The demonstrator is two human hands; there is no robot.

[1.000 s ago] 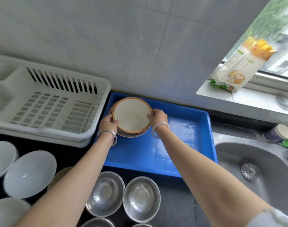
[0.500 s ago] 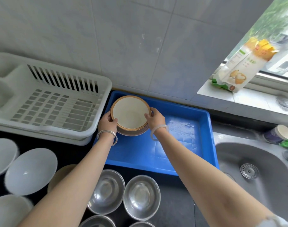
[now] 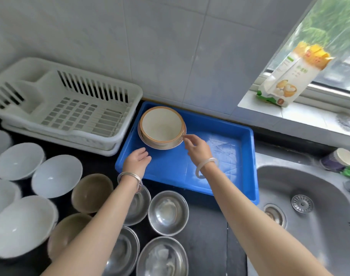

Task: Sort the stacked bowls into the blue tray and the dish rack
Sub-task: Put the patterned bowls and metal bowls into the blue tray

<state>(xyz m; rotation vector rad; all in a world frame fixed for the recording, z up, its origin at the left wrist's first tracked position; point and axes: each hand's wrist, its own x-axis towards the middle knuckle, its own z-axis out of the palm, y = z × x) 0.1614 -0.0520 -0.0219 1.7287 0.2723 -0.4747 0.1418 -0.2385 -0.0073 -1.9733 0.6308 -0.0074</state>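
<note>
A stack of brown-rimmed ceramic bowls (image 3: pixel 162 127) with a cream inside sits in the far left corner of the blue tray (image 3: pixel 225 172). My left hand (image 3: pixel 137 161) hovers over the tray's near left part, fingers relaxed, holding nothing. My right hand (image 3: pixel 197 147) is just right of the stack, its fingertips at or barely off the rim. The white dish rack (image 3: pixel 68 108) stands left of the tray with nothing in it. On the dark counter near me are white bowls (image 3: pixel 56 176), brown bowls (image 3: pixel 91 193) and steel bowls (image 3: pixel 168 213).
A steel sink (image 3: pixel 309 208) lies right of the tray. A cup (image 3: pixel 339 160) and a green item stand at the sink's far edge. A paper flour bag (image 3: pixel 293 76) leans on the window sill. The tiled wall runs behind rack and tray.
Both hands let go of the brown-rimmed stack, which now rests in the tray's corner. My left hand pulled back toward me; my right hand drew slightly away from the rim.
</note>
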